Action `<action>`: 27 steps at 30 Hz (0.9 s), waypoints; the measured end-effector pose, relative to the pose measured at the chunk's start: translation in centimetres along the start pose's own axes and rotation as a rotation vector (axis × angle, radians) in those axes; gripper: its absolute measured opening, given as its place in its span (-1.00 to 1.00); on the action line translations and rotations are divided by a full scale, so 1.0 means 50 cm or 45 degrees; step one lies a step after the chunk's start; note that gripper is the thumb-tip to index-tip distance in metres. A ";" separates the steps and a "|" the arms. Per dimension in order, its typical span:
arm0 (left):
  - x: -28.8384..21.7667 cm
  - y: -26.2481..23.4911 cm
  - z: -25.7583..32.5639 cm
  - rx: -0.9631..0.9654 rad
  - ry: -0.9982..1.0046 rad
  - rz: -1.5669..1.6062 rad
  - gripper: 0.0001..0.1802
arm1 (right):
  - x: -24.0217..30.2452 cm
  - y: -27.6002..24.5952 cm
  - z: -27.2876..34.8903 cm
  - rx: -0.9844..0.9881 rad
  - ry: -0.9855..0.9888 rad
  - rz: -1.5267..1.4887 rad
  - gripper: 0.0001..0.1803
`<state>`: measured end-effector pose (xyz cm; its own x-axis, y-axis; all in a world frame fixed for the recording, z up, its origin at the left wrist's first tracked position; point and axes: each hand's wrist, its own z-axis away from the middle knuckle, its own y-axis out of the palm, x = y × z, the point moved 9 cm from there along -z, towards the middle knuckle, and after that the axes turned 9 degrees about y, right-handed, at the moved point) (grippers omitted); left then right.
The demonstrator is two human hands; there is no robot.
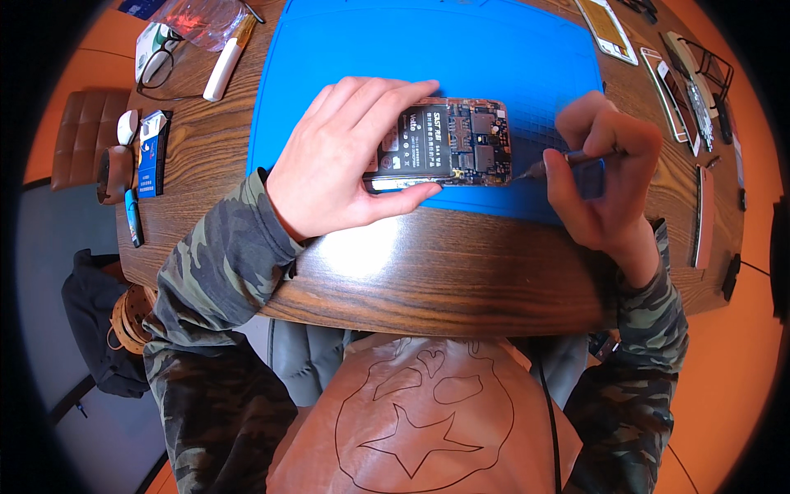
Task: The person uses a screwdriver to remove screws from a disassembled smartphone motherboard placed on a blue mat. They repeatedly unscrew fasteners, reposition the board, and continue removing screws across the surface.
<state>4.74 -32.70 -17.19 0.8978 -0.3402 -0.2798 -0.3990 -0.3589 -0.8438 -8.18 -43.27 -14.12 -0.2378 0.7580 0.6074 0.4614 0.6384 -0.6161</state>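
Observation:
An opened smartphone [480,136] shows its black battery [426,146] on the left and a bare circuit board on the right. My left hand [346,148] grips the phone by its long edges, fingers along the far side and thumb along the near side. In my right hand [609,165] is a slim screwdriver [568,158], pinched between thumb and fingers. Its thin tip points left and lies close to the phone's near right corner; whether it touches I cannot tell. Both hands are over the near part of a blue mat [428,49].
Eyeglasses [156,74], a white stick-shaped object [224,70] and a blue box [151,156] lie at the left. Phone parts [609,29] and a white phone frame [668,90] lie at the right. The wooden table's [461,272] near edge curves before me.

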 end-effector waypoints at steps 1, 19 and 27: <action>0.000 0.000 0.000 -0.002 -0.001 -0.001 -0.19 | 0.000 -0.001 0.000 0.001 0.013 -0.001 -0.61; -0.017 -0.012 -0.015 -0.029 0.021 -0.027 -0.27 | -0.022 -0.019 0.006 -0.120 0.069 -0.275 -0.59; -0.080 0.006 -0.039 -0.281 -0.123 -0.069 -0.60 | -0.079 -0.004 0.018 -0.334 0.276 -0.685 -0.70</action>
<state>0.67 -33.14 -15.45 0.9284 -0.2345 -0.2883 -0.3714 -0.5591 -0.7412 -8.08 -46.25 -16.84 -0.3293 0.2785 0.9022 0.5260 0.8476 -0.0696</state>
